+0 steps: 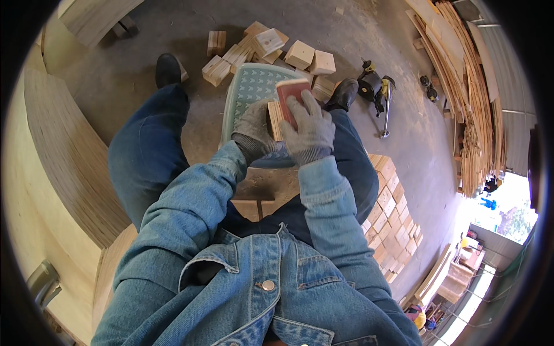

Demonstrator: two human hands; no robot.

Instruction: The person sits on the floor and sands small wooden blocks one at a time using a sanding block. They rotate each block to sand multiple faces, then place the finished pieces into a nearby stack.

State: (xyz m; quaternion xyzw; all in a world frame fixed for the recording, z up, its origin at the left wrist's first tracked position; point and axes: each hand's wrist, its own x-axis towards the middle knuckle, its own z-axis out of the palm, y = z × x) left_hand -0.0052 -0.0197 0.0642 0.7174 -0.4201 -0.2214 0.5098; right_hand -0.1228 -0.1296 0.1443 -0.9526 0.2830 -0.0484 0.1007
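Note:
My gloved left hand (254,128) is closed around a small pale wooden block (277,122), its striped edge turned up. In my gloved right hand (310,131) is a reddish-brown sanding block (293,95), gripped with the fingers laid over its face. It sits right up against the wooden block; the contact between them is mostly hidden by my right hand. Both hands are held over a pale green plastic stool (251,86) with a raised pattern on its top, standing between my legs.
Several loose wooden blocks (234,56) lie on the floor beyond the stool. Black-and-yellow tools (372,86) are by my right foot. A stack of blocks (392,216) stands to my right, with piled boards (470,109) farther off. A curved wooden panel (69,150) runs along the left.

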